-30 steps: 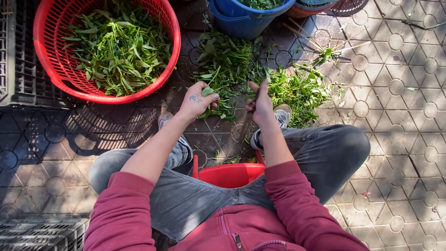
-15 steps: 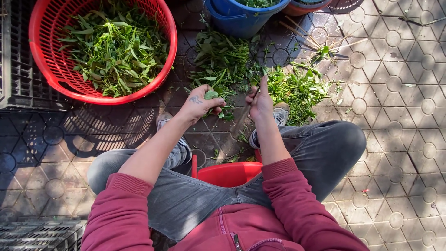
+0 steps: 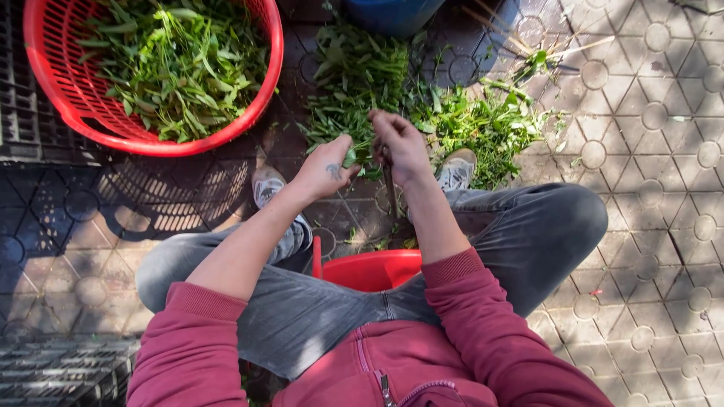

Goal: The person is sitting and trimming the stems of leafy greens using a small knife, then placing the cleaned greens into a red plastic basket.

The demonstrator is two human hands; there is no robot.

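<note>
- Sitting on a low red stool (image 3: pixel 373 269) that shows only between the knees, the person works over a heap of leafy greens (image 3: pixel 362 75) on the patterned paving near the top centre of the frame.
- The left hand (image 3: pixel 326 169), just left of centre, is curled with fingertips pinched on a few green stems at the near edge of the heap; what exactly it holds is mostly hidden by the fingers.
- The right hand (image 3: pixel 400 147), just beside it, is closed around a thin dark stalk (image 3: pixel 390 188) that hangs down below the fist; its upper end is lost among the fingers.
- A second, brighter patch of trimmed greens (image 3: pixel 490 124) lies to the right, partly behind a grey shoe (image 3: pixel 456 169).
- A red basket (image 3: pixel 260 105) at upper left holds more cut leaves; its top and left rim are cut off by the frame.
- A blue tub (image 3: pixel 396 13) at the top edge is cropped to a sliver.
- Dark plastic crates (image 3: pixel 30 128) along the left edge sit in shade and are hard to make out.
</note>
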